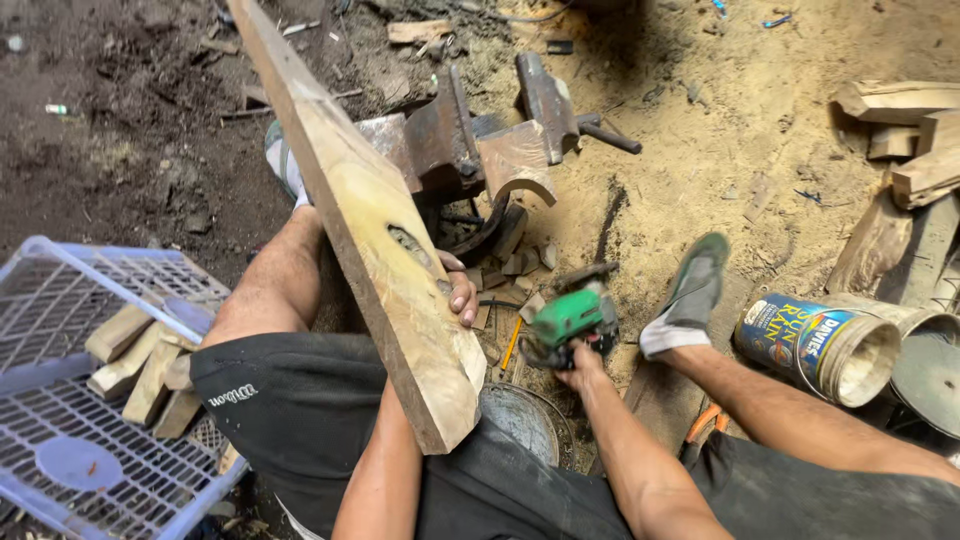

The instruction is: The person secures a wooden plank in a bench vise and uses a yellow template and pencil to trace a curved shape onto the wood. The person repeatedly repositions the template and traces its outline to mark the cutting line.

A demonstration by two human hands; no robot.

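Note:
A long raw wooden plank (375, 230) runs from the top left down to my lap, with a dark knot hole near its middle. My left hand (460, 292) grips its right edge from behind, fingers curled round it. My right hand (578, 368) holds a green power tool (570, 322) just above the ground between my legs. A rusty metal vise (470, 150) stands on the dirt beyond the plank. Small wood offcuts (512, 268) lie scattered below it.
A blue plastic crate (80, 400) with several wood blocks sits at the left. A printed tin can (820, 345) lies on its side at the right, beside stacked wood pieces (915, 160). A yellow pencil (511, 345) lies on the sawdust-covered ground. My shoes rest either side of the vise.

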